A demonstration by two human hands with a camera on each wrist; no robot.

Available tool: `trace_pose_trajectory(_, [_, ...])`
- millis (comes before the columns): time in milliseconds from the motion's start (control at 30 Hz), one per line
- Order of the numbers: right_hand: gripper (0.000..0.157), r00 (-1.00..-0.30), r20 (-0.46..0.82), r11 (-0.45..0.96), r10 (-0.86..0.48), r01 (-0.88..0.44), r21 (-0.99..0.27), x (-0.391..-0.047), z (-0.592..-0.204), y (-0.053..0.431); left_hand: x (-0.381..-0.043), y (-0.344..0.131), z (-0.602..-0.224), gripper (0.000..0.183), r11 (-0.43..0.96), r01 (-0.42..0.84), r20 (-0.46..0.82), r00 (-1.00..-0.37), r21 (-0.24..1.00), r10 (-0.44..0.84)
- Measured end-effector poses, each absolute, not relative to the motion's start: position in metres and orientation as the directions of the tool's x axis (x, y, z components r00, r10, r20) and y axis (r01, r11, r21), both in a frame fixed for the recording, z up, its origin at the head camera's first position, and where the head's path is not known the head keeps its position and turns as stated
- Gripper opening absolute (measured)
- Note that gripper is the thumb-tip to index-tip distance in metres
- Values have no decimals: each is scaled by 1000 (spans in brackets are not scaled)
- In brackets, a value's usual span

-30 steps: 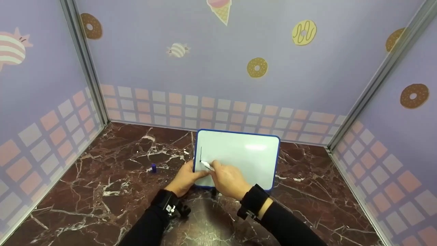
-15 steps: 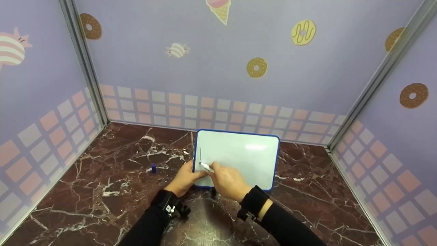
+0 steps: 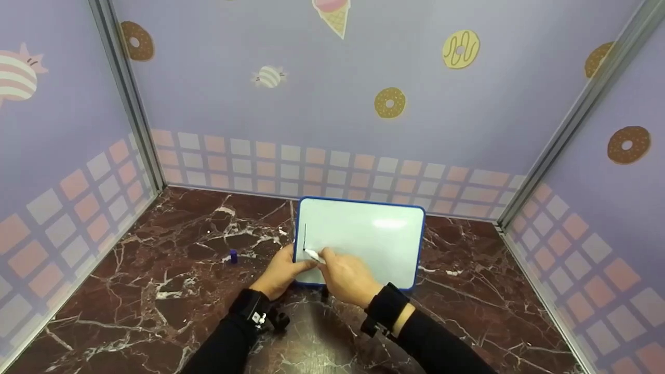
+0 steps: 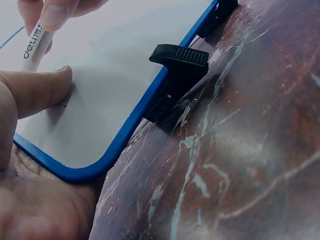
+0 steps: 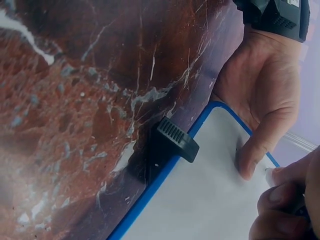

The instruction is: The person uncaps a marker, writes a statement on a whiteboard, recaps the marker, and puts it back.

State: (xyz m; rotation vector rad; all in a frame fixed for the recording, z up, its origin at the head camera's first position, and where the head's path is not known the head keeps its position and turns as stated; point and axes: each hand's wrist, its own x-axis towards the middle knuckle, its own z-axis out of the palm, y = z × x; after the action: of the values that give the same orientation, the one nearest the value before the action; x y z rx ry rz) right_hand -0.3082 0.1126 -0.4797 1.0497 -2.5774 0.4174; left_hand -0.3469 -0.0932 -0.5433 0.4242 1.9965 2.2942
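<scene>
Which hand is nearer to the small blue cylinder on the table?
The left. The left hand grips the whiteboard, to the right of the cylinder; the right hand is farther right, holding the marker at the whiteboard.

Glossy smooth whiteboard (image 3: pixel 363 228), polished veined stone-look tabletop (image 3: pixel 176 322), matt black cloth sleeves (image 3: pixel 436 337)

Red marbled tabletop (image 3: pixel 130 291), lilac walls (image 3: pixel 208 98), printed doughnuts (image 3: pixel 389 112), ice-cream cone (image 3: pixel 336 22); grey corner posts (image 3: pixel 130 96)
</scene>
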Motion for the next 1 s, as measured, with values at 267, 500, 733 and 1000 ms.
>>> trace_pose_trajectory(267, [14,-676,429,675,-599,-714,-184,-308,-476,111,-347,-93,-544,43,-173,116,157,-957,978,243])
trace_pose_trajectory(500, [16,-701,458,700,-547,-683,-210,-310,-468,109,-347,-93,-544,43,-190,81,131,-955,978,267])
trace_pose_trajectory(733, [16,-690,474,716,-547,-679,-162,-311,-468,108,-347,-93,-543,41,-195,69,122,-954,978,273])
trace_pose_trajectory(1000, [15,-704,464,724,-538,-668,-173,-313,-467,107,-346,-93,-543,42,-217,75,136,-950,973,282])
